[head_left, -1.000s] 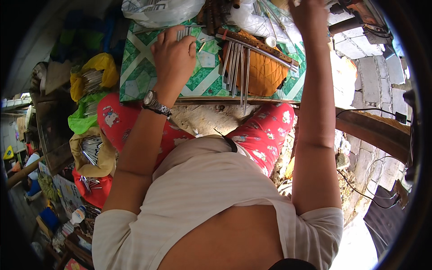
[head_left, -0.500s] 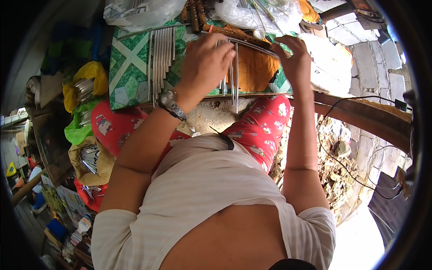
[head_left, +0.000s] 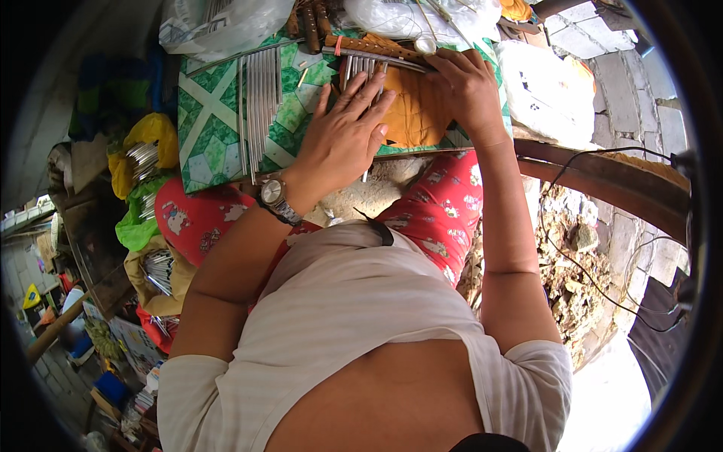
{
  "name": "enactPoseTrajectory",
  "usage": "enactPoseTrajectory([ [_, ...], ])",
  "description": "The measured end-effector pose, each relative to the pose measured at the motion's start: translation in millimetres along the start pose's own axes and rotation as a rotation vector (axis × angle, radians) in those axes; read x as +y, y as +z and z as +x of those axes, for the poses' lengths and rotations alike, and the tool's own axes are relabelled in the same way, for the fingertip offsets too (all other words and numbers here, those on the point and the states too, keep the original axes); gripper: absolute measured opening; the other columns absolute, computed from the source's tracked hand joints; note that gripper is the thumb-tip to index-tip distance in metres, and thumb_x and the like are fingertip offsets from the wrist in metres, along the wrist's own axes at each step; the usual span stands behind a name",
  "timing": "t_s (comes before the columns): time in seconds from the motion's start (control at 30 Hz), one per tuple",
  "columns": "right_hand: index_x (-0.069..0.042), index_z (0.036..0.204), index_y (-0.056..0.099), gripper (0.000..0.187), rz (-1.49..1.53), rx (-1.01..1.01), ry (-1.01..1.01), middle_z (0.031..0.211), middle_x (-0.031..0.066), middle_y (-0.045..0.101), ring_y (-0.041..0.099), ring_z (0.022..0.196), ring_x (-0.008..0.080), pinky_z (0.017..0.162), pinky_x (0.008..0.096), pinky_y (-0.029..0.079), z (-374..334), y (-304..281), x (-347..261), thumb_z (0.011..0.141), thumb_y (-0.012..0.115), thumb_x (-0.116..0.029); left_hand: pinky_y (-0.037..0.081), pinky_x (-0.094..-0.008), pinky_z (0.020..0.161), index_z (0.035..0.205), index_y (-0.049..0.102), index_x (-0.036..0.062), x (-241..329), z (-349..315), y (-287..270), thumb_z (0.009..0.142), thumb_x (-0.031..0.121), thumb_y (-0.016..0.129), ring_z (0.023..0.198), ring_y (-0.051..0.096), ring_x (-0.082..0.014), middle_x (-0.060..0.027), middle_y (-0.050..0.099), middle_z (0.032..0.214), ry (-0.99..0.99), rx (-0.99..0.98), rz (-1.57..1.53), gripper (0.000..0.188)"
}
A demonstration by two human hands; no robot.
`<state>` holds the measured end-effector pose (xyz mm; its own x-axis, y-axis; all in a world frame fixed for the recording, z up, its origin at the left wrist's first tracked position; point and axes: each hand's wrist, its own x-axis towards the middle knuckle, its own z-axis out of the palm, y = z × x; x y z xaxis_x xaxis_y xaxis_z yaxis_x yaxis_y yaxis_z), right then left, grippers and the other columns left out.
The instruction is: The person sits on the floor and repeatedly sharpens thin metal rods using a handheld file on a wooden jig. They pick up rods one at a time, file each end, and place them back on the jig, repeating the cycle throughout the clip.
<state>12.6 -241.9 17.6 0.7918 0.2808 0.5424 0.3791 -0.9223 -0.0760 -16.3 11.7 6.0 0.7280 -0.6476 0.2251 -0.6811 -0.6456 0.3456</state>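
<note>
My left hand (head_left: pixel 348 135) lies flat with its fingers spread over a small row of silver metal tubes (head_left: pixel 358 66). The palm hides their lower parts, and one tube end pokes out below the hand, past the table edge. Behind the tubes runs a brown strip with a line of holes (head_left: pixel 380 50), a pink-red band near its left end and a thin silver bar along its front. My right hand (head_left: pixel 473 94) is closed over the strip's right end, its fingertips partly hidden. An orange-brown sheet (head_left: pixel 413 109) lies between my hands.
Graded silver tubes (head_left: pixel 260 105) lie side by side on the green patterned tabletop (head_left: pixel 207 132). Clear plastic bags (head_left: pixel 226 30) and more brown strips (head_left: pixel 310 29) sit along the back. At left hang yellow (head_left: pixel 154 129) and green bags of metal pieces. A dark cable (head_left: pixel 550 226) loops at right.
My left hand has come down from the strip and flattened over the tubes. Tubes that jutted past the table edge now mostly lie farther back. My right hand has shifted left, closing over the strip's end.
</note>
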Motion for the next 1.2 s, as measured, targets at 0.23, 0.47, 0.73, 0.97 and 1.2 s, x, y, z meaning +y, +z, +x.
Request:
enactPoseTrajectory([
  [0.23,-0.014,0.102,0.075,0.021,0.01,0.093,0.051,0.102,0.0036,0.07,0.063,0.097,0.0261,0.086,0.0409,0.05,9.5,0.6,-16.6,0.082,0.075,-0.018,0.02,-0.0613,0.12,0.151,0.042,0.0049,3.6,4.0,-1.8,0.105,0.029,0.045,0.152,0.027,-0.0299,-0.0104,0.031,0.164,-0.021,-0.047,0.052,0.052],
  [0.47,-0.006,0.102,0.076,0.019,0.08,0.012,0.2,0.099,0.0141,0.071,0.069,0.088,0.0341,0.08,0.0419,0.056,23.7,-2.8,-24.5,0.084,0.074,-0.013,0.02,-0.0656,0.118,0.149,0.043,0.0038,3.2,3.2,-6.7,0.103,0.023,0.048,0.152,0.027,-0.0297,-0.0111,0.033,0.163,-0.016,-0.058,0.089,0.051],
  [0.73,-0.004,0.096,0.075,0.019,0.155,0.045,0.41,0.098,0.0161,0.069,0.069,0.089,0.0355,0.078,0.0434,0.056,7.9,-5.8,-43.9,0.083,0.073,-0.018,0.021,-0.066,0.117,0.151,0.043,0.0078,1.2,-3.7,-11.7,0.102,0.024,0.052,0.152,0.026,-0.0313,-0.0128,0.031,0.163,-0.017,-0.044,0.072,0.052],
  [0.97,-0.004,0.094,0.076,0.017,0.39,-0.27,0.556,0.068,0.0139,0.069,0.066,0.056,0.0256,0.056,0.0369,0.053,-48.4,-53.4,-112.9,0.085,0.08,-0.018,0.036,-0.0524,0.109,0.137,0.06,0.0107,10.1,-15.3,-28.5,0.094,0.019,0.065,0.136,0.046,-0.0338,-0.0127,0.043,0.152,-0.046,0.162,-0.066,0.044],
  [1.2,-0.004,0.091,0.075,0.019,0.27,-0.136,0.593,0.063,0.0142,0.067,0.067,0.054,0.0273,0.051,0.0362,0.052,-87.6,-26.6,-140.8,0.084,0.081,-0.02,0.048,-0.0417,0.092,0.122,0.069,0.0093,10.6,-19.0,-29.9,0.092,0.013,0.069,0.109,0.06,-0.0305,-0.0115,0.061,0.128,-0.081,0.31,-0.169,0.03],
])
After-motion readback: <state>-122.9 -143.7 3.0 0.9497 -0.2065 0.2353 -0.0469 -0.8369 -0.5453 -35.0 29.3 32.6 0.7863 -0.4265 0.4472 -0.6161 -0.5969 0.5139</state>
